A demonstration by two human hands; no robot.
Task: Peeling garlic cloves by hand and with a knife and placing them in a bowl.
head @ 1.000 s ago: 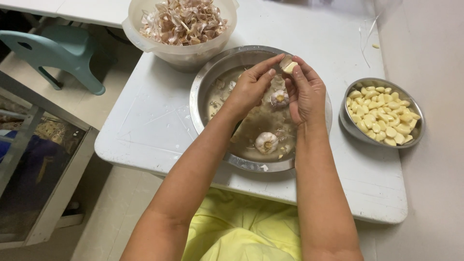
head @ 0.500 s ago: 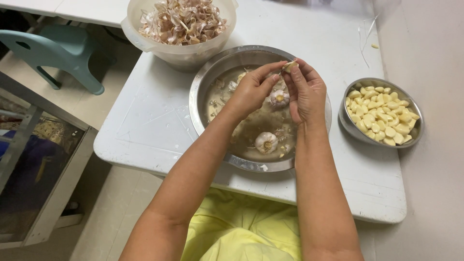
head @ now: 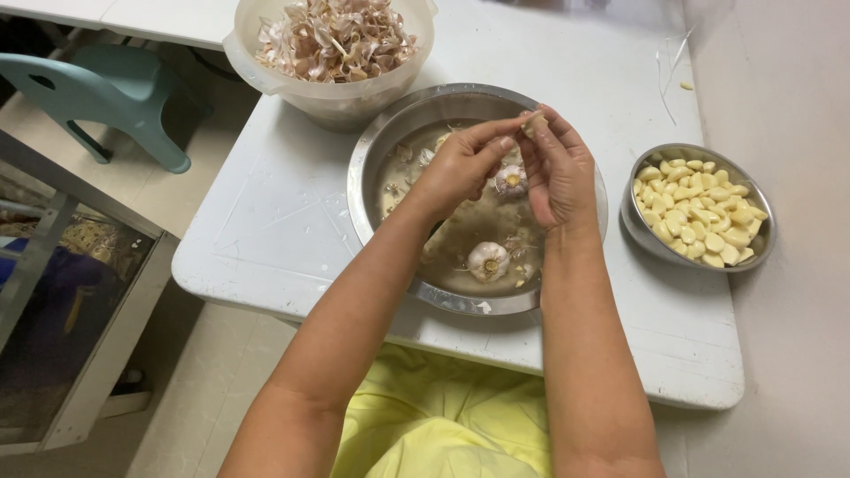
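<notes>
Both of my hands meet over a large steel basin (head: 381, 159) on a white table. My left hand (head: 460, 164) and my right hand (head: 558, 173) pinch one small garlic clove (head: 532, 121) between their fingertips, above the basin's far side. Inside the basin lie cloudy water, bits of skin and two whole garlic bulbs: one (head: 488, 260) near the front, another (head: 511, 181) partly hidden between my hands.
A small steel bowl (head: 761, 243) of peeled garlic cloves stands at the right. A white plastic bowl (head: 266, 75) heaped with garlic skins stands behind the basin. A teal plastic stool (head: 124, 97) and a shelf unit (head: 80, 336) are to the left of the table (head: 266, 221).
The fingers of both hands have shifted slightly on the clove, drawing closer around it so less of it shows. The bulbs in the basin have not moved.
</notes>
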